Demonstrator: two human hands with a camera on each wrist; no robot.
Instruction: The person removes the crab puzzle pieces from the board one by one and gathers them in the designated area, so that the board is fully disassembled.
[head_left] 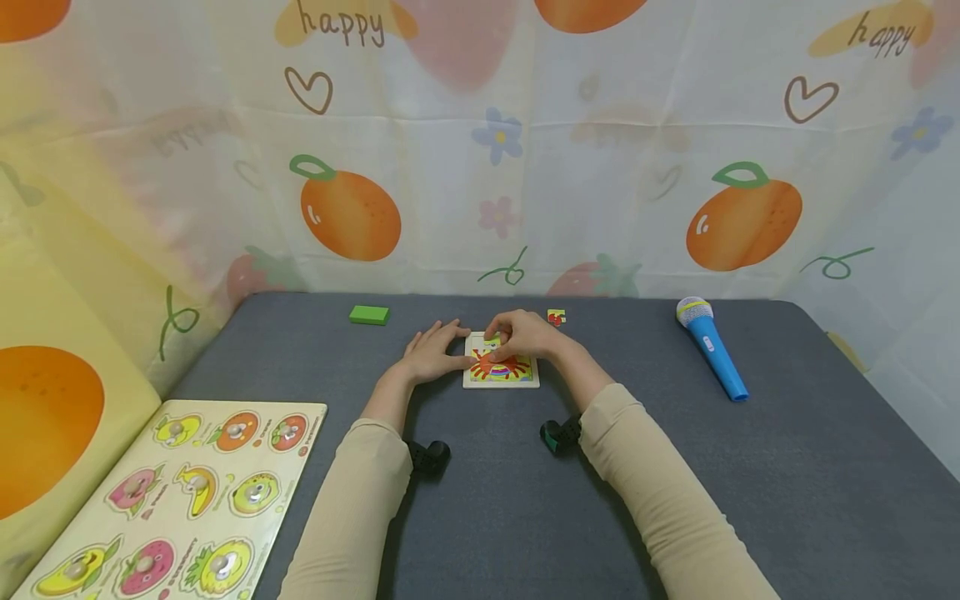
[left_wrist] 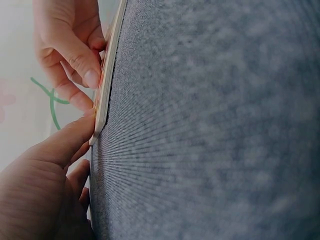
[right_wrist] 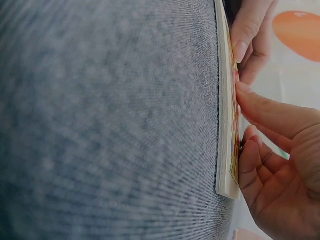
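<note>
A small square picture puzzle [head_left: 510, 382] with a red crab on it lies flat in a pale frame on the dark grey table. My left hand [head_left: 433, 354] is at its left side, thumb touching the frame's edge and fingers stretched toward the far left corner. Over the puzzle's upper left part, my right hand [head_left: 525, 333] bends its fingers, with thumb and forefinger tips set down a little apart on the picture. Whether a piece is pinched between them is hidden. A loose puzzle piece [head_left: 556, 317] rests just beyond my right hand.
A green block [head_left: 369, 315] lies at the back left. On the right is a blue toy microphone [head_left: 712, 350]. A wooden fruit knob puzzle [head_left: 240, 500] covers the near left corner. Behind the table hangs a printed cloth [head_left: 442, 192].
</note>
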